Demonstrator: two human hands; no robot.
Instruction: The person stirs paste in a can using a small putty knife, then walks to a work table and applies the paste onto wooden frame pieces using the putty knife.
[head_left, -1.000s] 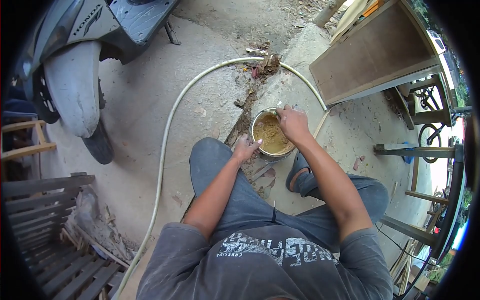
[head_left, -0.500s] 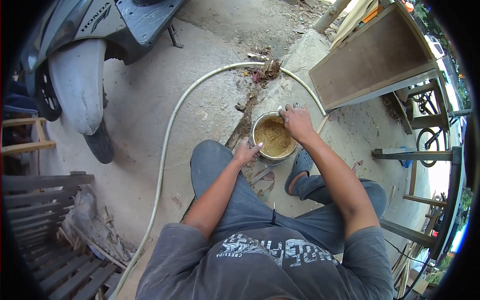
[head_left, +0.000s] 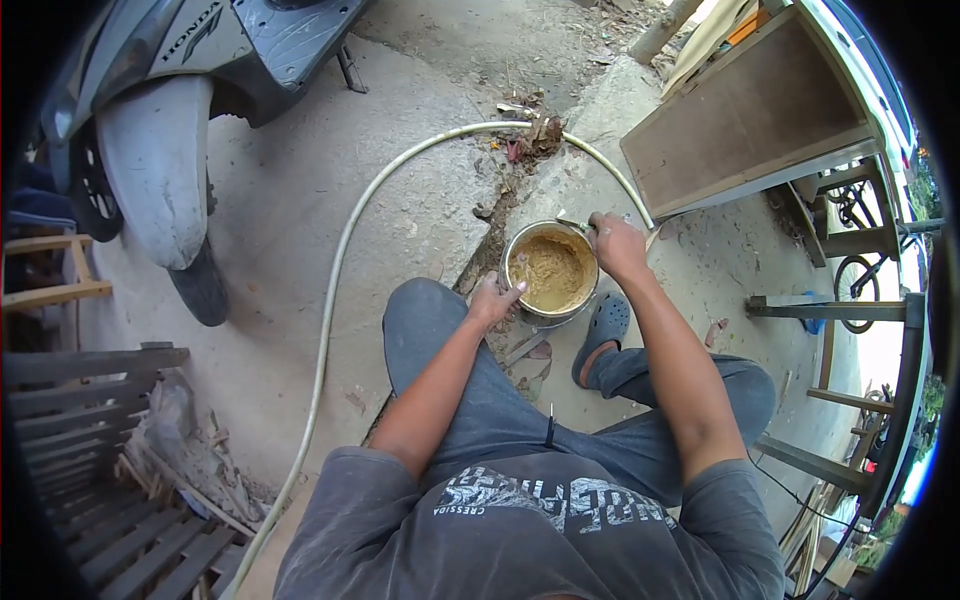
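Note:
A round metal pot [head_left: 508,238] stands on the ground between my legs, holding wet yellowish-brown paste [head_left: 550,268] with some pale liquid at its near side. My left hand [head_left: 493,299] grips the pot's left side, thumb by the rim and fingers outside. Over the upper right rim, my right hand [head_left: 617,243] is closed on a small tool that looks like a putty knife [head_left: 571,223]. Its short blade points left across the rim; the handle is mostly hidden in my fingers.
A pale hose [head_left: 345,230] curves across the cracked concrete around the pot. The scooter [head_left: 160,170] stands at upper left, a wooden cabinet [head_left: 745,120] at upper right. Slatted wood [head_left: 90,400] lies at left. A flat strip [head_left: 523,349] rests below the pot.
My right hand has moved right, from over the pot's opening to its outer rim, and the blade now shows more. My left hand keeps its hold on the pot.

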